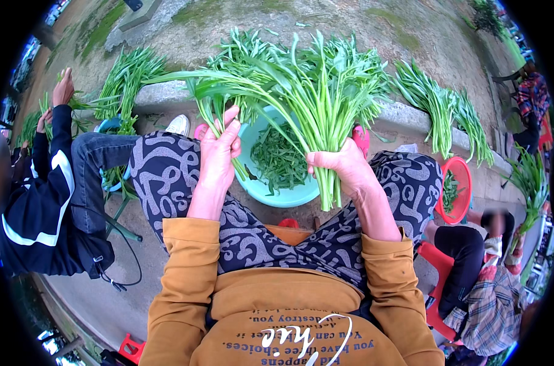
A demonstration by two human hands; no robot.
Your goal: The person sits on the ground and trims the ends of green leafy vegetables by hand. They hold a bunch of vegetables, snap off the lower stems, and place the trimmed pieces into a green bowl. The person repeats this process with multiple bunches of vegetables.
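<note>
My right hand (343, 167) grips a thick bunch of leafy green stems (325, 105), which look like water spinach. The cut ends stick out below my fist and the leaves fan upward. On the other side, my left hand (219, 148) holds a few thinner stems (239, 168) between thumb and fingers, their leaves pointing up. Between my knees on the ground stands a turquoise plastic basin (286, 200) with loose picked leaves (277, 158) inside. The bunch hides part of the basin's right side and rim.
More greens lie along a stone curb (160, 96), including a pile at left (132, 80) and bunches at right (435, 110). A red basket (455, 219) with leaves stands beside my right knee. People sit close on both sides, one in a dark jacket (52, 196), another in plaid (492, 297), holding greens.
</note>
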